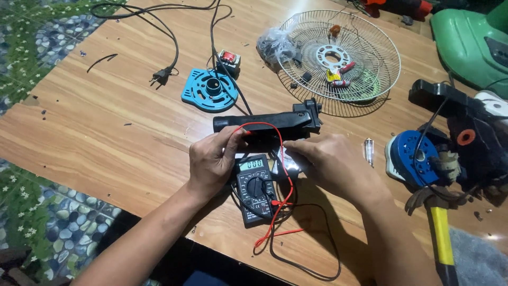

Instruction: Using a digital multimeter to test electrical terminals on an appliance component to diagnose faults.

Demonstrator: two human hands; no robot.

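Observation:
A black digital multimeter (255,189) lies on the wooden table (111,137) between my hands, its red and black leads looping around it. My left hand (212,161) pinches the red probe against a long black plastic housing (267,123) just beyond the meter. My right hand (324,160) rests at the housing's near side, fingers closed; the black probe seems to be under them, but it is hidden.
A blue round motor cover (210,90) and a black power cord with plug (160,77) lie at the back. A wire fan guard (341,59) holds small parts. At right are a blue motor part (410,157), a yellow-handled hammer (439,233) and a green housing (471,42).

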